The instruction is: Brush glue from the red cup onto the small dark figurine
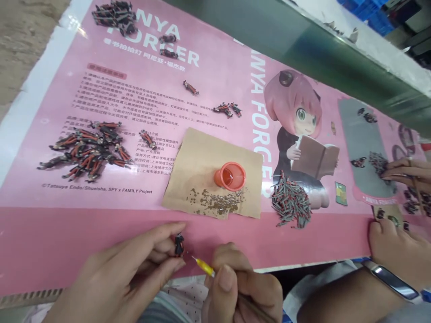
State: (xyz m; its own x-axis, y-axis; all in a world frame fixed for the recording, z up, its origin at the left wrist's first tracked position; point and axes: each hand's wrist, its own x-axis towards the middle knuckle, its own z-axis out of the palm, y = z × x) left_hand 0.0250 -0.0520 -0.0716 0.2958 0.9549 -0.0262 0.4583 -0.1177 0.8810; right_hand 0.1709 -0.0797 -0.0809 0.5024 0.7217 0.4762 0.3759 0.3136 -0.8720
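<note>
My left hand [134, 273] pinches a tiny dark figure part [179, 245] between thumb and fingers at the table's near edge. My right hand [240, 287] grips a thin yellow-tipped tool [204, 266] whose point aims at the part, a small gap away. Just beyond lies a brown cardboard piece [202, 166] carrying an orange cap of liquid [230, 176] and a smear of brownish dabs [217, 202].
A pink printed sheet [215, 233] covers the table. A heap of red-and-black figure parts [89, 150] lies left, another heap [116, 15] far back, a pile of small grey-red pieces [291, 202] right. A co-worker's hands [402, 172] and watch-wearing arm [390, 273] work at right.
</note>
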